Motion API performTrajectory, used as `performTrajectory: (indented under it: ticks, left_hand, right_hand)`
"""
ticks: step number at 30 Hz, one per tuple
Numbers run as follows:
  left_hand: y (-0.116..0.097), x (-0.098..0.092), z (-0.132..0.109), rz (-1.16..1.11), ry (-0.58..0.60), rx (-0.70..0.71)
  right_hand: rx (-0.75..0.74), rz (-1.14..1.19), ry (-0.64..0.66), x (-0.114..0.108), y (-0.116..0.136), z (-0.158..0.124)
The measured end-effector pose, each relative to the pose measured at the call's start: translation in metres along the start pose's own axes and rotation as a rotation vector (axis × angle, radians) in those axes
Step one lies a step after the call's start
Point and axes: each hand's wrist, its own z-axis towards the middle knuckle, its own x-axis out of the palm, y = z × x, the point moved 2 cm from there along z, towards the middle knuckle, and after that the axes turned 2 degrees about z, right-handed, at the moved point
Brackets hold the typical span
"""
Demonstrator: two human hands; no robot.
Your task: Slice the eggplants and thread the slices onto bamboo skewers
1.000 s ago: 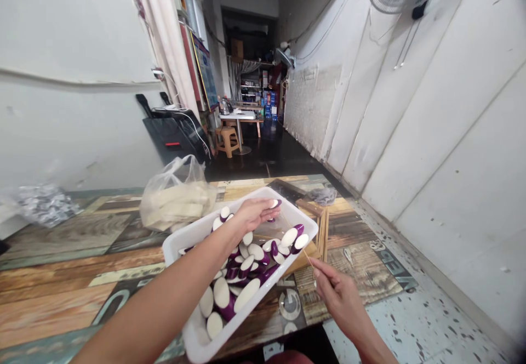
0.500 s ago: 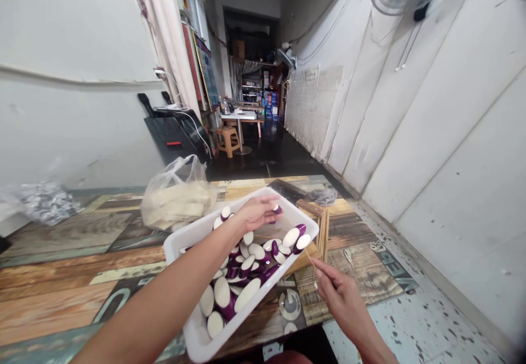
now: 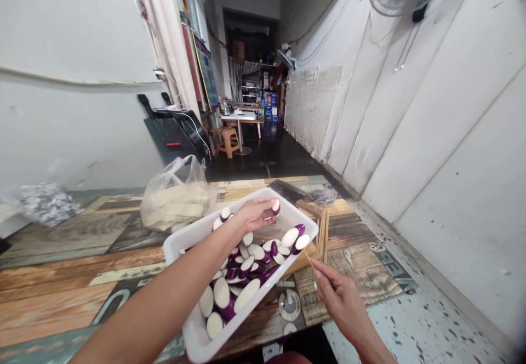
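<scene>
A white plastic tray (image 3: 193,347) holds several slant-cut pieces of purple eggplant (image 3: 222,291) with pale cut faces. My left hand (image 3: 258,214) reaches over the tray's far end, its fingers closed on a small eggplant piece (image 3: 276,207). Outside the tray's right side, my right hand (image 3: 337,291) pinches a thin wooden skewer (image 3: 309,258) between thumb and fingers. The skewer points up and left towards an eggplant slice (image 3: 303,243) at the tray's right rim, which appears to be threaded on it. Another slice (image 3: 290,238) lies close beside that one.
Behind the tray sits a clear plastic bag (image 3: 178,202) with pale strips inside. Bundled wooden skewers (image 3: 323,232) lie right of the tray, near a crumpled grey plastic bag (image 3: 323,197). At far left is a bag of silvery pieces (image 3: 48,204). The patterned tabletop (image 3: 53,287) supports everything.
My left hand has brought the small eggplant piece slightly upward and turned it, so its pale face shows more. My right hand and the skewer have barely moved.
</scene>
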Motion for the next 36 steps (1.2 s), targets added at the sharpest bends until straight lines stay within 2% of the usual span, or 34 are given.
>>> performTrajectory:
  ticks: [2, 4, 9, 18, 36]
  left_hand:
    - [0.0003, 0.0026, -0.0024, -0.005, 0.057, -0.025]
    - [-0.0003, 0.0046, -0.0032, -0.001, 0.061, 0.004]
    - [-0.0031, 0.0027, 0.0014, -0.079, -0.098, 0.136]
    - [-0.0044, 0.0015, -0.0002, -0.008, -0.017, 0.054]
    - [-0.0069, 0.0079, -0.0031, -0.013, -0.056, 0.064]
  right_hand:
    - [0.007, 0.011, 0.000, 0.0005, 0.0006, 0.0000]
    - [0.016, 0.014, -0.004, 0.0004, 0.0009, -0.0003]
    - [0.006, 0.002, 0.008, 0.0005, 0.0007, -0.0014]
    - [0.010, 0.008, -0.005, 0.0010, 0.0005, -0.0001]
    - [-0.001, 0.013, -0.008, -0.0007, 0.0009, 0.0000]
